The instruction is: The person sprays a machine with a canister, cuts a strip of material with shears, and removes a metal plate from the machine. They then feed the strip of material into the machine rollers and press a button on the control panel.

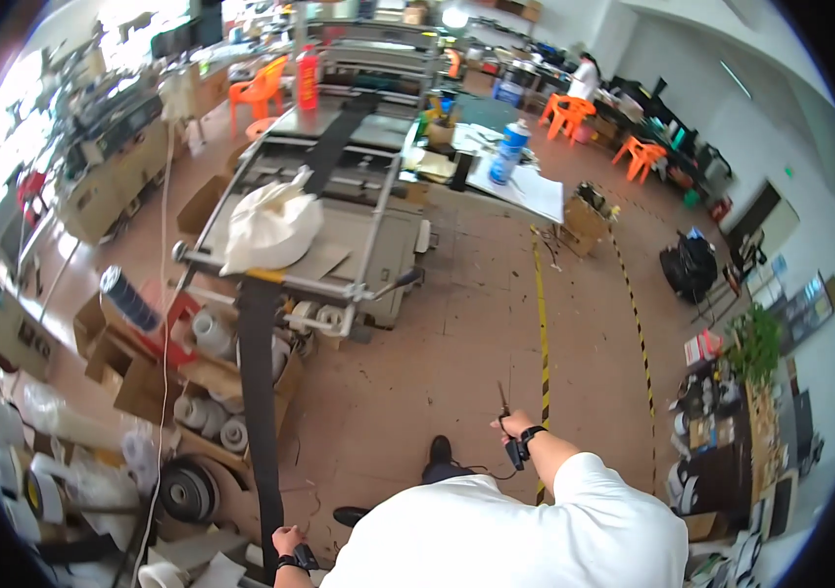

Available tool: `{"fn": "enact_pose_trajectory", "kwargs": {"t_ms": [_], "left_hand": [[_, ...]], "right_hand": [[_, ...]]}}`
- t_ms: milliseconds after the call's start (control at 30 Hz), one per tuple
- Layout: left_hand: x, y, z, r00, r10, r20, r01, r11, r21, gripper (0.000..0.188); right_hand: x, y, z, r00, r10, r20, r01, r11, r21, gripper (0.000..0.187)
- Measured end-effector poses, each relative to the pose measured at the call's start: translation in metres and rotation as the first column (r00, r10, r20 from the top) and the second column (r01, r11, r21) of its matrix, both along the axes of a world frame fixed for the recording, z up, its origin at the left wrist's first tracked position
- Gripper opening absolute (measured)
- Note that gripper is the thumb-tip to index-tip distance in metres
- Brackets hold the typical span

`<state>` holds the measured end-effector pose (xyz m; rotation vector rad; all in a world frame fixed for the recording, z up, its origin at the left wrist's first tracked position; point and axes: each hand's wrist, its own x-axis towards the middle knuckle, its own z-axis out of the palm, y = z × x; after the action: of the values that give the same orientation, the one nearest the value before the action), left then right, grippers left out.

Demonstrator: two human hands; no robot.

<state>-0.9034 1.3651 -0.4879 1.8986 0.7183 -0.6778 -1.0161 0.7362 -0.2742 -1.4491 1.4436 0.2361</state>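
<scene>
A long black strip of webbing (259, 392) runs from the metal-framed machine (339, 279) down to the lower edge of the view. My left hand (288, 540) is closed at the right edge of this strip, its fingers curled against it. Out to the right, over the floor, my right hand (510, 425) grips what looks like a pair of scissors (503, 398), slim blades pointing away from me. Both wrists wear black bands with small devices. On the machine's bed lies a white cloth bundle (275, 227), beside the strip.
Cardboard boxes with white thread cones (212, 333) stand left of the strip. A dark round roll (189, 490) lies near them. A table with a blue spray can (508, 152) stands ahead. Yellow-black tape (541, 333) marks the floor. Another person (585, 78) is far back.
</scene>
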Motion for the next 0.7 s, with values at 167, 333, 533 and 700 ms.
{"fn": "enact_pose_trajectory", "kwargs": {"t_ms": [167,333,533,700], "left_hand": [[0.044,-0.126,0.061,0.994,-0.102,0.030,0.104,0.990,-0.095,0.021],[0.042,-0.219,0.066,0.978,-0.208,-0.014,0.208,0.978,0.006,0.020],[0.048,-0.302,0.104,0.893,-0.449,0.032,0.444,0.890,0.099,0.022],[0.056,-0.332,0.147,0.889,-0.455,0.048,0.441,0.881,0.169,0.024]], "right_hand": [[-0.035,-0.085,0.021,0.877,-0.449,0.170,0.450,0.892,0.031,0.021],[0.011,-0.191,0.086,0.714,-0.394,0.578,0.596,0.777,-0.206,0.022],[0.093,-0.271,0.184,0.687,-0.021,0.727,0.423,0.825,-0.375,0.029],[0.152,-0.301,0.242,0.702,0.134,0.699,0.171,0.922,-0.348,0.029]]}}
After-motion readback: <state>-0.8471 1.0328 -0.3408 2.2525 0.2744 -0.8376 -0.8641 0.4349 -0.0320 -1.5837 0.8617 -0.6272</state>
